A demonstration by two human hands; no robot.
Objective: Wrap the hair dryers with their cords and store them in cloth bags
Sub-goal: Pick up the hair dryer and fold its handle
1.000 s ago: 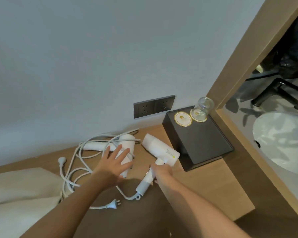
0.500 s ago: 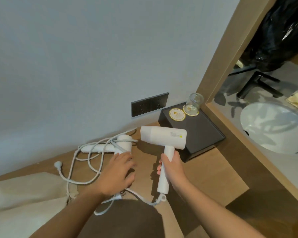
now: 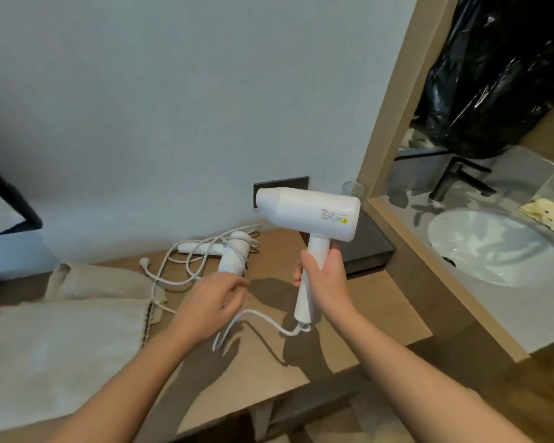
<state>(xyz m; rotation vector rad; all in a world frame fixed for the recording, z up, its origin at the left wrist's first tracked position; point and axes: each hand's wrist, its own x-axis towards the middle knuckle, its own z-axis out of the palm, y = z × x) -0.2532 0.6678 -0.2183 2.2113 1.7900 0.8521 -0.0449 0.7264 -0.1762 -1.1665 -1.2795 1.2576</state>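
My right hand (image 3: 325, 276) grips the handle of a white hair dryer (image 3: 307, 212) held upright above the wooden counter (image 3: 349, 314), nozzle pointing left. Its white cord (image 3: 259, 318) runs from the handle's base to my left hand (image 3: 211, 305), which is closed on it. A second white hair dryer (image 3: 232, 255) lies on the counter near the wall, tangled in its own loose cord (image 3: 170, 273). Two beige cloth bags (image 3: 61, 343) lie flat at the left, one partly under the other.
A dark box (image 3: 368, 247) stands against the wall behind the held dryer, with a glass (image 3: 352, 187) on it. A wall socket plate (image 3: 282, 183) is behind. To the right are a wooden frame, a white basin (image 3: 493, 247) and a black tap (image 3: 458, 177).
My right hand has lifted the hair dryer off the counter and raised it upright. My left hand left the second dryer and closed on the held dryer's cord.
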